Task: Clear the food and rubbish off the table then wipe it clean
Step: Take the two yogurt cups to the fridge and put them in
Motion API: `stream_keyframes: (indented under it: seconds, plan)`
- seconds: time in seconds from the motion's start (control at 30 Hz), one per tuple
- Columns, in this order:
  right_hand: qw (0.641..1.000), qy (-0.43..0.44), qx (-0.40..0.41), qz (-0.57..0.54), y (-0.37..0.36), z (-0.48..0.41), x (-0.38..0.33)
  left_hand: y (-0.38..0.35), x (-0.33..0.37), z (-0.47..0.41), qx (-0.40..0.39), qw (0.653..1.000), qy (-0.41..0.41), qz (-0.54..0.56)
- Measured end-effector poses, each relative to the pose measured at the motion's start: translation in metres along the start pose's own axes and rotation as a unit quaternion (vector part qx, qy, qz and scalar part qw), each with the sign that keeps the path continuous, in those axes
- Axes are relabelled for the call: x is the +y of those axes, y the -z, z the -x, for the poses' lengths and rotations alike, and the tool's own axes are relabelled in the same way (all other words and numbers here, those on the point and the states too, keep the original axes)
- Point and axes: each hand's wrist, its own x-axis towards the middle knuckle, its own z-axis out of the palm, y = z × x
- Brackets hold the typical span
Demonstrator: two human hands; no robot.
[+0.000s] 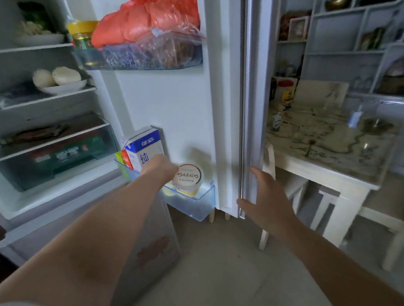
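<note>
Head view: left hand (160,169) gripped the yogurt tub (188,177) by its left side, fingers curled. The tub sat in the lower door bin (194,205), just right of the milk carton (145,149). Right hand (267,204) was spread and empty beside the fridge door edge (249,108), the nearer hand for closing. Table (325,165) lay farther right.

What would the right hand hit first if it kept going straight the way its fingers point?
The edge of the open fridge door; the right hand looks almost on it, though depth is hard to judge.
</note>
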Motion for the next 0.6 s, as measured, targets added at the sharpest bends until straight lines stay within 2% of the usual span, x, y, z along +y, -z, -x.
stream_keyframes:
  seconds: [0.33, 0.47, 0.6]
  plan:
    - [0.998, -0.057, 0.017, 0.017, -0.015, 0.006, -0.01, -0.027, -0.008, -0.018, -0.044, 0.983, -0.085, -0.158]
    - [0.997, -0.072, 0.018, 0.018, -0.018, 0.007, -0.006, -0.036, -0.015, -0.021, -0.031, 0.979, -0.084, -0.186]
    - [0.997, -0.082, 0.004, 0.009, -0.015, 0.002, 0.005, -0.036, -0.018, -0.018, 0.016, 0.977, -0.077, -0.199]
